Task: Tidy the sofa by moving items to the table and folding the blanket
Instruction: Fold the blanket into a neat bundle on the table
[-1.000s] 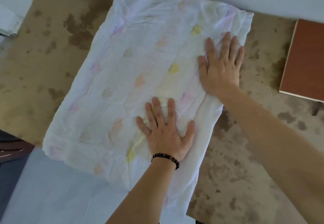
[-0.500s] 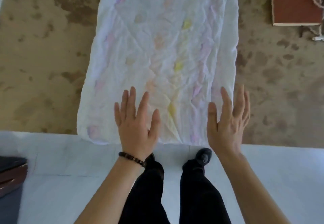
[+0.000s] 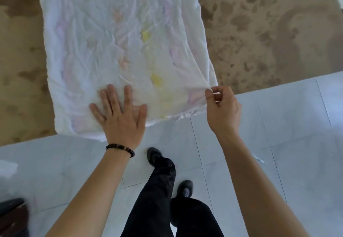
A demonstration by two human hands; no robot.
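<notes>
Blanket (image 3: pixel 120 41) is lying flat, apparently part-folded, on the brown surface (image 3: pixel 259 41). Left hand (image 3: pixel 118 114) is pressing it, fingers straight; right hand (image 3: pixel 221 106) is pinching its near corner. Further folding is likely remaining.

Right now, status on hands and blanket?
Left hand flat, pressing blanket near its front edge. Right hand pinching the front right corner, fabric pulled taut. Blanket spread on mottled tan surface, nothing lying on it.
</notes>
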